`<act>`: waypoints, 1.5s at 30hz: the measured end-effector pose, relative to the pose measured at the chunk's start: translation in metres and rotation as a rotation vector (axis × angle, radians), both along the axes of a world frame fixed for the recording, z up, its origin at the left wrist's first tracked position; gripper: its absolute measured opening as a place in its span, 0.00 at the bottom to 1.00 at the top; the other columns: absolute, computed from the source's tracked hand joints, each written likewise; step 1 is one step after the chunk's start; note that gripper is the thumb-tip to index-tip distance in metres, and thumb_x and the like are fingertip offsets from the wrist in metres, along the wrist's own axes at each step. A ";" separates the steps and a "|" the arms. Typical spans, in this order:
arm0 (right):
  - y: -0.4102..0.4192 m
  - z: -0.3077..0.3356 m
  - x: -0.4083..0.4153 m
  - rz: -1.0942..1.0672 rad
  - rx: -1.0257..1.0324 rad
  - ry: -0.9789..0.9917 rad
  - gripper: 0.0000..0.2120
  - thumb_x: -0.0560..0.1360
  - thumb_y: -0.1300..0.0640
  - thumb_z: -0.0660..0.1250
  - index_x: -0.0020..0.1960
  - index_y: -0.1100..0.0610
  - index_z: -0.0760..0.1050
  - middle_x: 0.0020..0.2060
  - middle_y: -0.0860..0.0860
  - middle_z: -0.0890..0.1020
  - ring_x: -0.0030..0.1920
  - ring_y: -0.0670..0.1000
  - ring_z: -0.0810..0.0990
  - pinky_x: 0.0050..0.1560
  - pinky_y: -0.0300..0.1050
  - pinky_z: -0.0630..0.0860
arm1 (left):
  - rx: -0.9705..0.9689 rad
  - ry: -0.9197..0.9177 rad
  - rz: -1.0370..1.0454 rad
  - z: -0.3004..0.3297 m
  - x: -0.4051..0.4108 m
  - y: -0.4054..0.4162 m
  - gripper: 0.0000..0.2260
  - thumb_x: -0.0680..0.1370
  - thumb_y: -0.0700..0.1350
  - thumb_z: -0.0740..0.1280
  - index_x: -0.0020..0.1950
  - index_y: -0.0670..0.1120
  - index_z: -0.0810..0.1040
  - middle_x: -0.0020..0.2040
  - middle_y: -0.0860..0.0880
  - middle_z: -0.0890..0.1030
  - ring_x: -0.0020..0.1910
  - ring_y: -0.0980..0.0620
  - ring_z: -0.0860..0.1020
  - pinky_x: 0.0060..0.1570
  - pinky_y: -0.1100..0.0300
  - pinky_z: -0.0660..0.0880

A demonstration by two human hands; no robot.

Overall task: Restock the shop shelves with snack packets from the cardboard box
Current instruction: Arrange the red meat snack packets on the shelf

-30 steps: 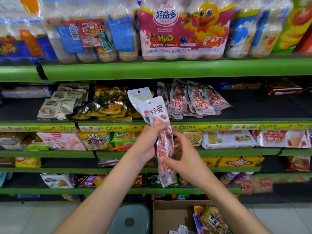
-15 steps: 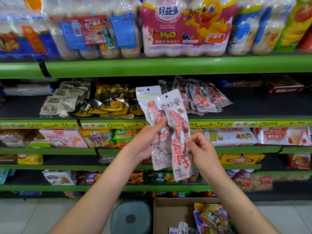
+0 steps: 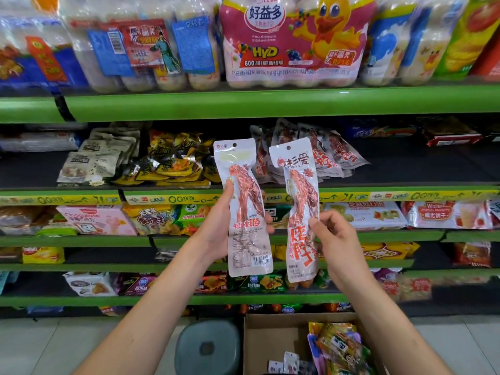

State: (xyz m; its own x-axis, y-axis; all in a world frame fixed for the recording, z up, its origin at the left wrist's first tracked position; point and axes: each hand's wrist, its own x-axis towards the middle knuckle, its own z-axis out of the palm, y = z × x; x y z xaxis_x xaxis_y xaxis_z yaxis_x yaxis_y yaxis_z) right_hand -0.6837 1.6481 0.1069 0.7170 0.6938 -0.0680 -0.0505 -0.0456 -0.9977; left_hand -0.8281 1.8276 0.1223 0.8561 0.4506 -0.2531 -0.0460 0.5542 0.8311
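— What have you got up in front of the shelves [image 3: 243, 104]?

— Two long white snack packets with reddish meat showing through clear windows. My left hand [image 3: 216, 228] grips the left packet [image 3: 244, 209] by its middle, thumb on the near face, fingers wrapped behind; it shows its back, with small print and a barcode low down.

— And the other?

— My right hand [image 3: 335, 239] pinches the right packet [image 3: 301, 212] at its edge, fingers curled; big red characters run down its front. Both stand upright, side by side, slightly apart.

— The cardboard box [image 3: 273, 339]?

— Below on the floor, open, more packets inside, beside a grey stool [image 3: 207, 347].
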 end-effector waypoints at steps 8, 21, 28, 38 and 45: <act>0.004 -0.003 -0.010 0.000 0.012 -0.058 0.13 0.81 0.55 0.65 0.38 0.46 0.75 0.34 0.48 0.79 0.37 0.51 0.77 0.44 0.59 0.76 | 0.421 0.262 -0.071 0.005 0.009 -0.020 0.33 0.61 0.60 0.80 0.64 0.52 0.77 0.59 0.53 0.85 0.58 0.55 0.82 0.65 0.52 0.71; 0.007 0.002 -0.010 0.125 0.145 0.194 0.13 0.80 0.63 0.64 0.38 0.57 0.79 0.34 0.51 0.81 0.37 0.48 0.80 0.41 0.43 0.80 | 0.429 0.184 0.099 -0.001 0.015 -0.018 0.15 0.76 0.31 0.70 0.57 0.47 0.81 0.57 0.46 0.86 0.59 0.45 0.83 0.67 0.41 0.73; 0.010 0.004 -0.012 0.138 0.151 0.246 0.12 0.82 0.66 0.60 0.40 0.62 0.74 0.37 0.51 0.83 0.41 0.49 0.82 0.41 0.43 0.81 | 0.428 0.173 0.102 -0.001 0.013 -0.016 0.17 0.76 0.30 0.69 0.60 0.46 0.80 0.58 0.46 0.85 0.59 0.46 0.82 0.67 0.40 0.73; 0.012 0.005 -0.013 0.129 0.145 0.250 0.13 0.82 0.67 0.59 0.39 0.62 0.74 0.40 0.53 0.83 0.44 0.52 0.82 0.42 0.46 0.81 | 0.430 0.156 0.111 -0.001 0.013 -0.015 0.17 0.76 0.30 0.69 0.61 0.45 0.80 0.58 0.47 0.85 0.59 0.46 0.83 0.66 0.41 0.74; 0.012 0.002 -0.011 0.108 0.150 0.256 0.13 0.82 0.66 0.60 0.41 0.60 0.77 0.39 0.51 0.84 0.41 0.48 0.83 0.39 0.41 0.81 | 0.384 0.170 0.139 0.002 0.015 -0.017 0.18 0.74 0.36 0.72 0.63 0.46 0.79 0.58 0.48 0.85 0.60 0.46 0.82 0.68 0.42 0.72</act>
